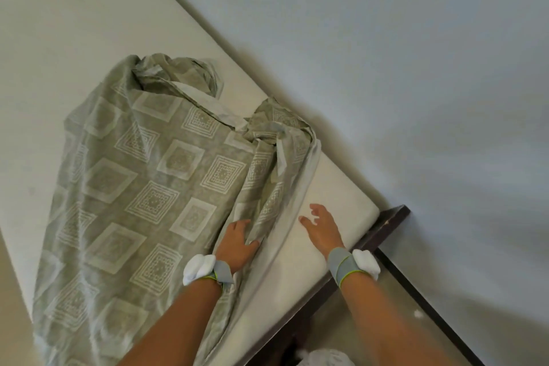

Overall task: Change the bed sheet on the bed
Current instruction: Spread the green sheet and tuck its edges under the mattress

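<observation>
My left fingers (242, 227) pinch a fold of the green patterned sheet (142, 187), as far as I can tell through the blur; my right fingers (312, 215) are spread, hovering above bare mattress (59, 53) beside the sheet's edge; the sheet lies bunched along the mattress, near its corner by the dark bed frame (383, 232).

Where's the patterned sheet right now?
In the head view, the green patterned sheet lies bunched on the bare mattress, left of centre, with the left hand on its near right edge.

sheet (142, 187) cut off at the bottom edge.
</observation>
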